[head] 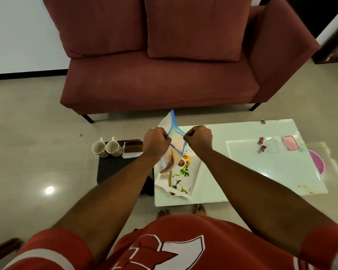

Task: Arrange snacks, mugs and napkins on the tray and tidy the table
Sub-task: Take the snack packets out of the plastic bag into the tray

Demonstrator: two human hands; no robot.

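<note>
We count two mugs (99, 149) (113, 148), one tray (197, 173), one bag (169, 122), one napkin holder (133, 146), two small red packets (261, 140) (263, 148)

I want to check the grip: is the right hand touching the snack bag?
Touching. The head view shows the right hand, fingers curled, pinching the blue top edge of the snack bag.

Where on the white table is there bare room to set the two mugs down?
Widest bare patch of the table: between the tray and the red packets, down to the near edge. The far strip beyond the right hand is bare too. Crowded: around the packets and pink container, and the tray's far end under the bag.
</note>
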